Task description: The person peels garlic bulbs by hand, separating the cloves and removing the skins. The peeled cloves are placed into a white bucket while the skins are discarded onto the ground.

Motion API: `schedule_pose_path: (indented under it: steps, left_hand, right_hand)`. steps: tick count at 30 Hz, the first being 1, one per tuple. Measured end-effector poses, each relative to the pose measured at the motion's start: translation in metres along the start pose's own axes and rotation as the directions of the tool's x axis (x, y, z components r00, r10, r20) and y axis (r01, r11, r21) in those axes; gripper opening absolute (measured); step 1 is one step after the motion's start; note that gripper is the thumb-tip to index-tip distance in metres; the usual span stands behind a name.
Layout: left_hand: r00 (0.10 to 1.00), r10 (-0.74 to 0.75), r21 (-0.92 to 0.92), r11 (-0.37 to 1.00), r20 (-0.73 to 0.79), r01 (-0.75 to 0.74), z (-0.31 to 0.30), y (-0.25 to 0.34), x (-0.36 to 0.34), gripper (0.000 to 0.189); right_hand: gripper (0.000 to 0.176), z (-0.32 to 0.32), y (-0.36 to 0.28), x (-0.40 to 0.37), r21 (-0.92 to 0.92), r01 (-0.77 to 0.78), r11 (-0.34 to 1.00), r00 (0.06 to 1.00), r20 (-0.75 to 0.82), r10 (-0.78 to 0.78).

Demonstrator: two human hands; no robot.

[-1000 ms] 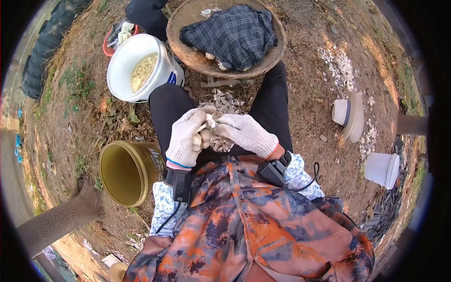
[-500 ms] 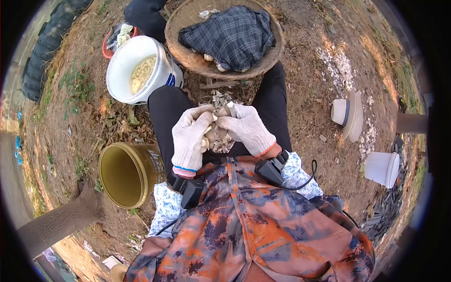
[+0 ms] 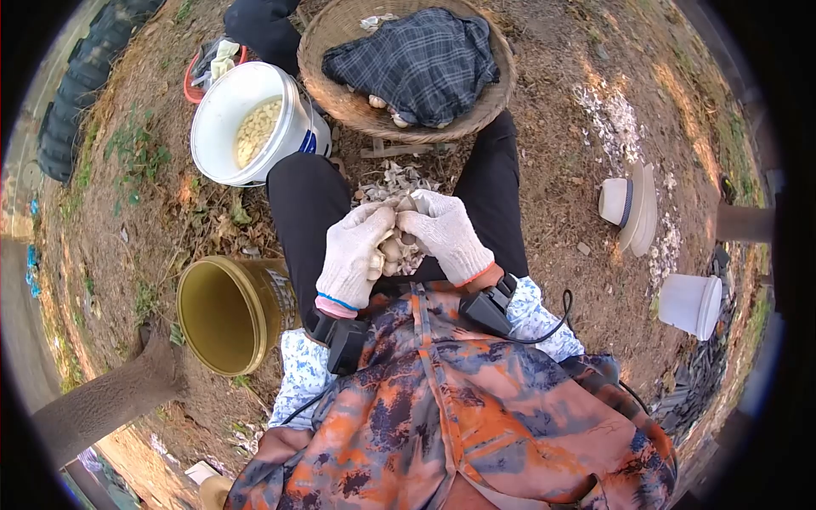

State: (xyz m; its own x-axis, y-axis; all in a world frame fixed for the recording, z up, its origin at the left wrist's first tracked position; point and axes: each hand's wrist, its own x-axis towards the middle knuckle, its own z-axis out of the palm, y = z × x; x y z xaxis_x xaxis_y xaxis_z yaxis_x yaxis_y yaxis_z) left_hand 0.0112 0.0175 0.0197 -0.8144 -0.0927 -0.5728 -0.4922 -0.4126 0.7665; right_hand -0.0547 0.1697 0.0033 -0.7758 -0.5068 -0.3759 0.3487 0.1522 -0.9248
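My left hand [image 3: 355,255], in a white knit glove with a blue-edged cuff, is closed around several garlic cloves [image 3: 376,263]; some show below its fingers. My right hand [image 3: 449,235], gloved with an orange-edged cuff, pinches a small flat grey piece [image 3: 416,202] that looks like a blade, mostly hidden by the fingers. The fingertips of both hands meet between my knees. Beneath them, papery garlic skins [image 3: 399,180] lie in a heap on the ground. A white bucket [image 3: 206,127] of peeled cloves stands tilted beside my left knee.
A wicker basket [image 3: 319,81] with a dark plaid cloth [image 3: 416,68] over garlic bulbs stands ahead. A yellowish bucket [image 3: 251,297] lies at left near a tree trunk [image 3: 110,399]. At right are a straw hat [image 3: 633,212] and a white tub [image 3: 690,306]. Another person's dark-clothed leg [image 3: 259,34] shows ahead.
My left hand has moved slightly right and down, and its fingers have turned more over the cloves. My right hand has shifted a little closer to me and left.
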Motion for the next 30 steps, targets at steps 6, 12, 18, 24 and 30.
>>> schedule_pose_path:
  steps: [6,12,18,24,30]
  left_hand:
    - [1.000,-0.008,-0.168,0.986,0.027,0.012,0.004,0.004,-0.002,0.034]
    - [0.993,-0.106,-0.292,0.949,0.058,0.118,-0.002,0.006,-0.003,0.029]
    - [0.976,-0.062,-0.567,0.805,0.210,0.173,-0.023,-0.014,0.010,0.032]
    - [0.996,-0.067,-0.592,0.801,0.061,0.090,-0.024,-0.022,0.024,0.034]
    - [0.992,-0.052,-0.534,0.839,0.118,0.107,-0.019,-0.016,0.018,0.030]
  right_hand:
    - [0.011,0.003,0.005,0.001,-0.069,0.170,0.983,0.983,-0.055,-0.174]
    - [0.009,0.004,-0.007,-0.006,0.389,-0.038,0.921,0.999,0.016,0.035]
    - [0.008,-0.018,0.006,-0.002,0.787,-0.157,0.596,0.978,0.208,-0.017]
    - [0.034,-0.012,0.016,0.010,-0.533,0.411,0.739,0.875,0.003,-0.485]
    - [0.044,0.002,-0.004,-0.003,-0.461,0.464,0.757,0.881,0.328,-0.341]
